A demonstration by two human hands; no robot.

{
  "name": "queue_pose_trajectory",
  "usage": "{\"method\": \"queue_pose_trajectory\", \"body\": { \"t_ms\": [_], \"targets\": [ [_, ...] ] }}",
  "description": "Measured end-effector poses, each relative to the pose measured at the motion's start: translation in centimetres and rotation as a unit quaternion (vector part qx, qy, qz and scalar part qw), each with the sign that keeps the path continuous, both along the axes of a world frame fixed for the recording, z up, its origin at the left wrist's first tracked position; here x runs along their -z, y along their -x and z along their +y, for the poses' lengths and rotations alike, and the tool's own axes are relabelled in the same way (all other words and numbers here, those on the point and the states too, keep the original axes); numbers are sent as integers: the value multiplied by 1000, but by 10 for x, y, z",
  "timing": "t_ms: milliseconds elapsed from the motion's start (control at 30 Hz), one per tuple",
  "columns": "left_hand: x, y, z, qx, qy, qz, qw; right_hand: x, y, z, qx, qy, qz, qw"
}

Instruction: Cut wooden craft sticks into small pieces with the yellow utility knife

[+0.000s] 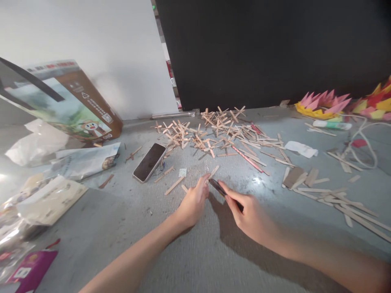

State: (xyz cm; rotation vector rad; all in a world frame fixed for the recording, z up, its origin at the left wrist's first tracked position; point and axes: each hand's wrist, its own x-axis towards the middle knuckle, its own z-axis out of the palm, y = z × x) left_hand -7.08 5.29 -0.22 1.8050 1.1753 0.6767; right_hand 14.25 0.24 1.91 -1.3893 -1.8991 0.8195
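Note:
My left hand [195, 199] pinches a wooden craft stick [214, 171], whose far end points up and away past the fingertips. In my right hand [249, 211] is a slender dark tool [218, 187]; its exact kind does not show. The tool's tip meets or nearly meets the stick beside my left fingertips. Both hands are over the middle of the grey table [189, 260]. Beyond them lies a heap of craft sticks [210, 132], many joined in crosses. A red patterned stick [249, 159] lies at its near side.
Left of my hands lie a phone [149, 162] and loose sticks [174, 185]. A printed paper bag [88, 106] and plastic packets [88, 160] fill the left side. More sticks [342, 199], a glue stick [332, 125], a white cable [360, 134] and a pink-yellow paper flower [324, 103] lie right.

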Motion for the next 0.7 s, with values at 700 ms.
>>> {"method": "queue_pose_trajectory", "body": {
  "t_ms": [700],
  "targets": [
    [1,-2,0,-11,4,-10,1000,0,4,-1,4,190,167,968]
  ]
}}
